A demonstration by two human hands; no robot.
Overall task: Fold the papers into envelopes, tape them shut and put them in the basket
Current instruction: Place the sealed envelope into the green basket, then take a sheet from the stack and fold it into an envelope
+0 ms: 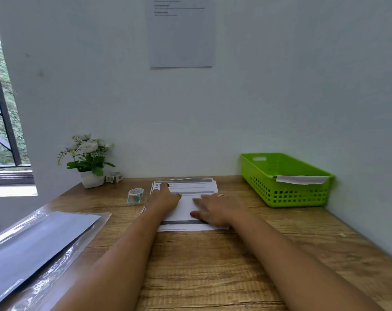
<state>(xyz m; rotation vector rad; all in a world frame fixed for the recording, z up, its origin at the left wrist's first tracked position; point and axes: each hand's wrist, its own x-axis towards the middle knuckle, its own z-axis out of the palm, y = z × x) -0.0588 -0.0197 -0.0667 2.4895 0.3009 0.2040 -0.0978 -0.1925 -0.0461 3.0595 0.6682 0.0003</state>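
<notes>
A printed white paper (188, 207) lies flat in the middle of the wooden desk, near the wall. My left hand (164, 197) rests on its left part, fingers stretched toward the far left corner. My right hand (215, 209) lies flat on its right part, fingers spread and pointing left. A roll of patterned tape (135, 195) stands just left of the paper. The green plastic basket (287, 196) sits at the right against the wall, with a folded white paper (301, 179) leaning over its near rim.
A small white pot of white flowers (89, 161) stands at the back left, with a second tape roll (114, 176) beside it. A clear plastic sleeve with grey sheets (33, 250) lies at the near left. A sheet hangs on the wall (181, 34).
</notes>
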